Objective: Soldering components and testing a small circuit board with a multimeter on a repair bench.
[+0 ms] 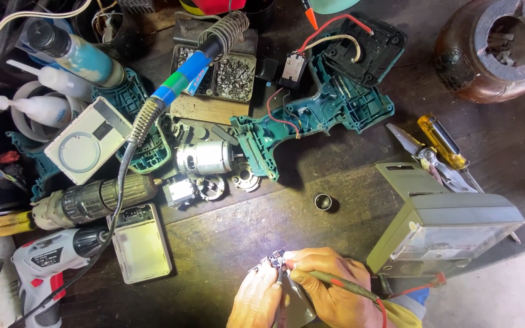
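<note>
At the bottom middle of the dark wooden bench, my left hand (256,297) pinches a small dark electrical part (274,260) with shiny metal contacts. My right hand (329,285) holds a slim test probe (341,282) with a red lead, its tip touching that part. A second dark probe runs down between my hands. The red lead trails right toward a grey analogue meter (445,228) standing beside my right hand.
An opened teal drill housing (329,106) with wires, a silver motor (205,158) and loose gear pieces lie mid-bench. A soldering iron (183,82), tray of screws (232,76), cordless drills (86,200), glue bottles, pliers and a yellow screwdriver (442,143) surround them. A small metal ring (323,201) sits nearby.
</note>
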